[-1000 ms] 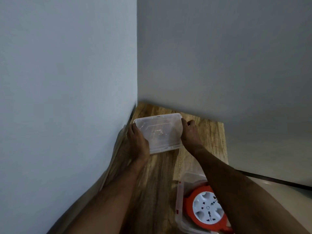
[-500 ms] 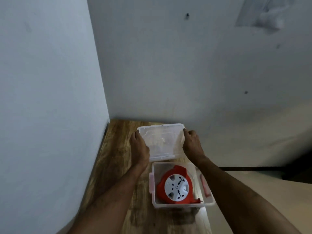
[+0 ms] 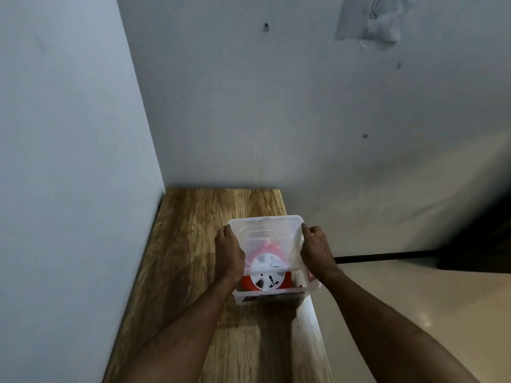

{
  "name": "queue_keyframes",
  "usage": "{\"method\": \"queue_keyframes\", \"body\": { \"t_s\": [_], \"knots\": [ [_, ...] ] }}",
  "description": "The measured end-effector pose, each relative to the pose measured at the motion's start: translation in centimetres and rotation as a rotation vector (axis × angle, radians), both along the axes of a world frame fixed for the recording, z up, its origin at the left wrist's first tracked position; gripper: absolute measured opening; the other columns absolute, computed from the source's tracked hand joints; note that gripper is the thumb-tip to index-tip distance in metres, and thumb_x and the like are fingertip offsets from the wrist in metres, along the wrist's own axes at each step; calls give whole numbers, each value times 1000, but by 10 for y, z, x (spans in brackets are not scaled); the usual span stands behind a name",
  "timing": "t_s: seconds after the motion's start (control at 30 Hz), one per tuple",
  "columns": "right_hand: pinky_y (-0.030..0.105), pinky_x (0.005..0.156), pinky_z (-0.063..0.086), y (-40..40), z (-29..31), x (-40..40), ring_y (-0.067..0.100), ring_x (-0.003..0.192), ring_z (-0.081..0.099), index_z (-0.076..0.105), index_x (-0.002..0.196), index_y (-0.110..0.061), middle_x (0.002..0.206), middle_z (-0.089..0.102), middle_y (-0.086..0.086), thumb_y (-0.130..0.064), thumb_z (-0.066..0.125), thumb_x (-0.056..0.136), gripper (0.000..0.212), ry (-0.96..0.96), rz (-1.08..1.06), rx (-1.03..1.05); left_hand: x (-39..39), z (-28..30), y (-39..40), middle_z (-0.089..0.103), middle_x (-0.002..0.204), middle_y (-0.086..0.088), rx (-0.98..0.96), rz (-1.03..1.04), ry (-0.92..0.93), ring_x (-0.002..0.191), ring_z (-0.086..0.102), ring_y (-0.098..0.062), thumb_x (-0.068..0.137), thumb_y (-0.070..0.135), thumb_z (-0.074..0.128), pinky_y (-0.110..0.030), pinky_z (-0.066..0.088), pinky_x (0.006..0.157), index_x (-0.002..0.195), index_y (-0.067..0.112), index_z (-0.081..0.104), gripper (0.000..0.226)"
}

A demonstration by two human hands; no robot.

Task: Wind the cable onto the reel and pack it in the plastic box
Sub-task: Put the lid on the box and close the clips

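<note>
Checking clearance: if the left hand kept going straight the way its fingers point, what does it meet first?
The left hand grips the clear lid over the plastic box, pointing away from the person. Beyond it lies bare wooden tabletop, then likely the back wall; depth unclear.

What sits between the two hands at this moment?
In the head view, the clear lid spans the gap, the left hand and right hand gripping its short edges. Under it, the orange reel lies inside the plastic box.

Wooden table (image 3: 190, 244), grain running lengthwise, set into a wall corner; clear plastic box (image 3: 272, 295) stands on it at the right edge, near side showing below the lid.
</note>
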State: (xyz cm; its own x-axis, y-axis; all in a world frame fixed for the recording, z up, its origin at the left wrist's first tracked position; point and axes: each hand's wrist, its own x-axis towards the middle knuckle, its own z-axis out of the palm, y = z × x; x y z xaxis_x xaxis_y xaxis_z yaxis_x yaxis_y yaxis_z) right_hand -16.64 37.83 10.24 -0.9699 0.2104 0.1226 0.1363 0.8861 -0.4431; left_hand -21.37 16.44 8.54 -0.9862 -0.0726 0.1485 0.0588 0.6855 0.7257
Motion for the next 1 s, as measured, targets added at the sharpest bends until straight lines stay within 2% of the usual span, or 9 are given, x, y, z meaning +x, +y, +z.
{"method": "queue_keyframes", "body": {
  "t_s": [0.1,0.27,0.4,0.63,0.83,1.0],
  "knots": [
    [30,90,43,1,-8,16,27,112,47,39,146,-12,124,46,16,-31,50,102,49,1,-26,-8,18,-3,0,50,143,-12,-13,-22,-28,130,50,-25,85,2,73,-36,51,103,145,6,41,68],
    [36,89,47,3,-18,32,33,113,49,42,145,-11,121,50,18,-20,45,102,44,-14,-73,12,36,-10,-1,48,146,-10,-73,-44,-27,132,47,-23,90,4,66,-31,46,103,147,6,37,64],
    [37,90,48,2,-22,39,31,114,49,45,143,-11,123,50,17,-21,47,103,41,-16,-86,-4,42,-8,-1,49,145,-9,-86,-45,-27,131,47,-22,92,5,64,-30,46,102,146,7,38,61],
    [39,94,51,3,-32,44,29,116,49,40,146,-12,128,50,16,-27,56,100,51,-49,-79,3,47,-11,-4,51,144,-8,-82,-50,-23,130,49,-21,90,6,68,-30,48,100,144,9,40,62],
    [41,100,49,4,-31,43,31,121,49,37,150,-9,133,48,18,-24,55,101,55,-54,-84,-6,44,-14,-3,50,145,-9,12,-20,-51,132,49,-24,89,0,67,-35,49,102,145,8,40,63],
    [37,100,50,0,-38,41,28,120,53,35,153,-13,135,47,15,-17,49,104,51,-65,-114,-78,44,-18,-6,50,144,-12,139,7,-85,132,50,-29,93,-3,55,-41,49,104,147,7,40,57]
  ]
}}
